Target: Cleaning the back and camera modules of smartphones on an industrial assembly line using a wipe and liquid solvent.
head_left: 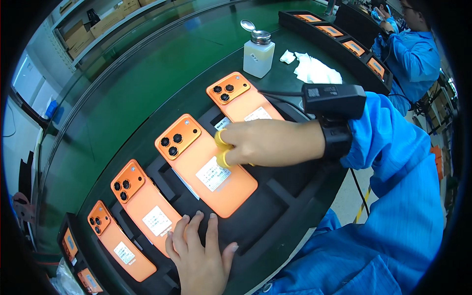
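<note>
The right hand [263, 142], in yellow finger covers [222, 160], curls over an orange phone [199, 156], grip impossible to tell; the left hand [202, 258] splays at another phone [146, 200].

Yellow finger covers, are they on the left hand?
No, the left hand is bare; the right hand wears the yellow finger covers.

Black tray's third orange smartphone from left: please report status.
Right hand over third smartphone, grip unclear. Left hand open, at second smartphone. Third smartphone camera-side up, right edge partly hidden by hand.
</note>
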`<state>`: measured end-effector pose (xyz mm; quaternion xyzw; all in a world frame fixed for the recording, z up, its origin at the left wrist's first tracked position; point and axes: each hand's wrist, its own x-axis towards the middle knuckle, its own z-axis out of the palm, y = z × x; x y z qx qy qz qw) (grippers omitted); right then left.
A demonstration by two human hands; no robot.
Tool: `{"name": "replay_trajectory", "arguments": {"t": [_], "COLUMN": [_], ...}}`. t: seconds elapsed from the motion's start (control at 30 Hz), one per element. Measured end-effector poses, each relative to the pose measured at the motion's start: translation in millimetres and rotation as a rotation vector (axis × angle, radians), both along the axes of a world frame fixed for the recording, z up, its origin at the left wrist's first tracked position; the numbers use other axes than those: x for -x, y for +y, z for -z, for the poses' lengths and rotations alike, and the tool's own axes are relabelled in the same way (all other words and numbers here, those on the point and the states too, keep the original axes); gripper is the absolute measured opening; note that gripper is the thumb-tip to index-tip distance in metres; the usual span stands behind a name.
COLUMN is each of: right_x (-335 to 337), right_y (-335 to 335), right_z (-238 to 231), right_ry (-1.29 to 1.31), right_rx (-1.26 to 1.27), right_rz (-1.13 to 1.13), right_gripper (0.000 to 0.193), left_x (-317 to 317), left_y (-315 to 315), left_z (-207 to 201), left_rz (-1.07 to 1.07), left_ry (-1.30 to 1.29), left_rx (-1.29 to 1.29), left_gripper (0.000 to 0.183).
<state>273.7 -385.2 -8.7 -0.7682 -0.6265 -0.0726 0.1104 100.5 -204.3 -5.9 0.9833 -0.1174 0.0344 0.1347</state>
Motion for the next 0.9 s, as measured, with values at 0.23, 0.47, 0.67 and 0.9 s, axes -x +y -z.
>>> {"name": "replay_trajectory", "arguments": {"t": [0.23, 0.47, 0.67, 0.9], "right_x": [46.5, 37.9, 9.6, 10.5], "right_y": [-8.3, 27.2, 78.6, 77.0], "right_z": [-8.7, -11.1, 0.5, -4.0], "right_ry": [0.279, 0.296, 0.102, -0.021], "right_rx": [0.094, -0.271, -0.236, -0.093], "right_rz": [-0.157, -0.088, 0.001, 0.022], "right_gripper": [0.015, 0.010, 0.020, 0.009], "left_x": [1.5, -1.8, -4.7, -6.4], "left_y": [2.2, 6.8, 13.6, 12.6], "left_z": [0.6, -8.3, -9.9, -11.0], "left_rz": [0.000, -0.115, -0.116, -0.168], "left_ry": [-0.004, -0.235, -0.338, -0.298], "left_rx": [-0.001, 0.078, 0.181, 0.274], "left_gripper": [0.049, 0.015, 0.009, 0.006]}}
